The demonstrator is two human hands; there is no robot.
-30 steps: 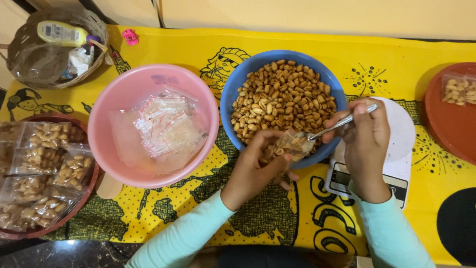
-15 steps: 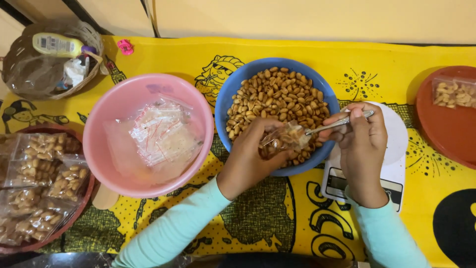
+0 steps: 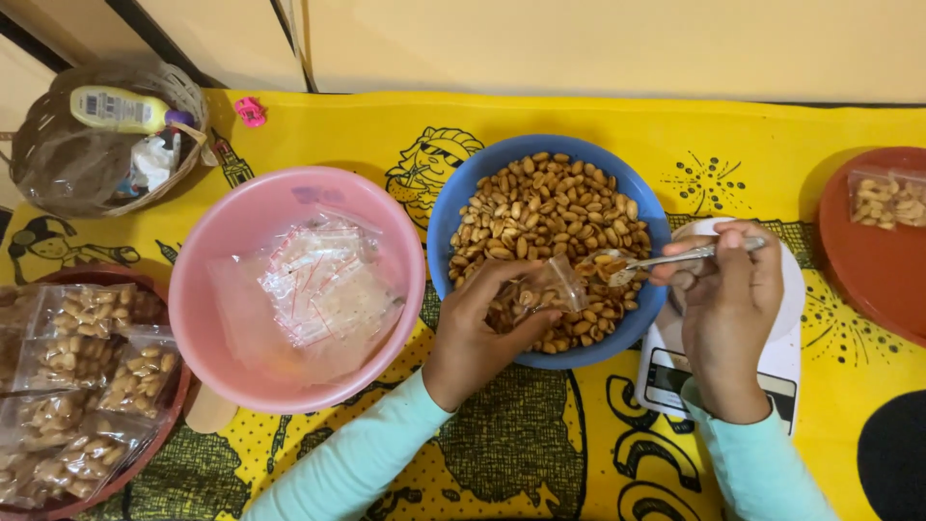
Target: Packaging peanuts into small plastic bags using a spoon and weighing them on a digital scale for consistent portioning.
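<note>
Overhead, left hand (image 3: pixel 479 333) pinching crinkly clear pouch (image 3: pixel 536 293), right hand (image 3: pixel 725 299) gripping slim metal spoon (image 3: pixel 666 260), glossy peanuts (image 3: pixel 540 217)

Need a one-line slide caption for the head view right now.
Left hand holds a small clear bag over the blue bowl of peanuts; right hand brings a spoon.

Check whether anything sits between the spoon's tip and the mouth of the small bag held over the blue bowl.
Nothing visible does. The spoon in the right hand points at the open bag held by the left hand over the blue bowl. Only a short gap above the peanuts separates them.
</note>
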